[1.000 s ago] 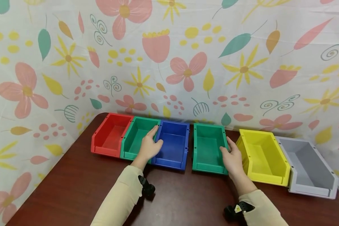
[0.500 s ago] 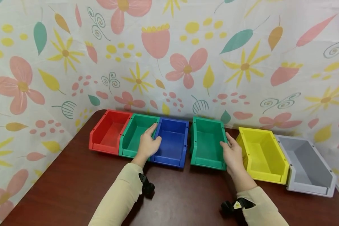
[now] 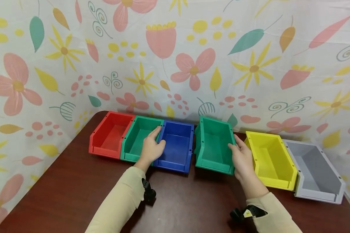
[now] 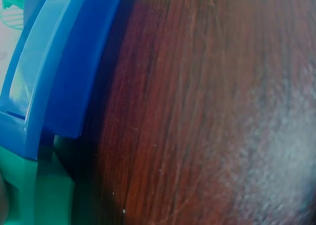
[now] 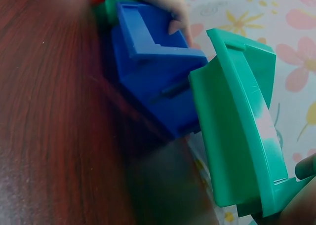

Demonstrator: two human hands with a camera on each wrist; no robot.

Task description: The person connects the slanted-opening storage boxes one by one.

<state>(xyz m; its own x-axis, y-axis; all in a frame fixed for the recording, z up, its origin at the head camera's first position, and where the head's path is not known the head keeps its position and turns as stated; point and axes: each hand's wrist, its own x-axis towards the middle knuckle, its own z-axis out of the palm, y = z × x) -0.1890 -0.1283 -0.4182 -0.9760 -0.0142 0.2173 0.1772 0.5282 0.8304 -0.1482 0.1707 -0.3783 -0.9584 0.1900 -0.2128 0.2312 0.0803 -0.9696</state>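
In the head view my right hand (image 3: 245, 158) grips the right wall of a green storage bin (image 3: 215, 147), thumb inside. This bin hangs tilted a little above the table, as the right wrist view also shows. My left hand (image 3: 151, 147) rests with fairly straight fingers on the rim where a blue bin (image 3: 178, 145) meets a second green bin (image 3: 137, 142). Its thumb points over the blue bin. In the left wrist view the blue bin's front (image 4: 74, 72) appears at the left edge. The right hand's far fingers are hidden behind the wall.
A red bin (image 3: 110, 134) stands at the left end, against the second green bin. Right of the held bin stand a yellow bin (image 3: 272, 161) and a grey bin (image 3: 315, 171), side by side. A flowered cloth (image 3: 192, 38) hangs behind the dark wooden table (image 3: 175, 204).
The right hand has lifted the green bin off the table and tilted it, moving it slightly up and left. The left hand has stayed at the same rim.
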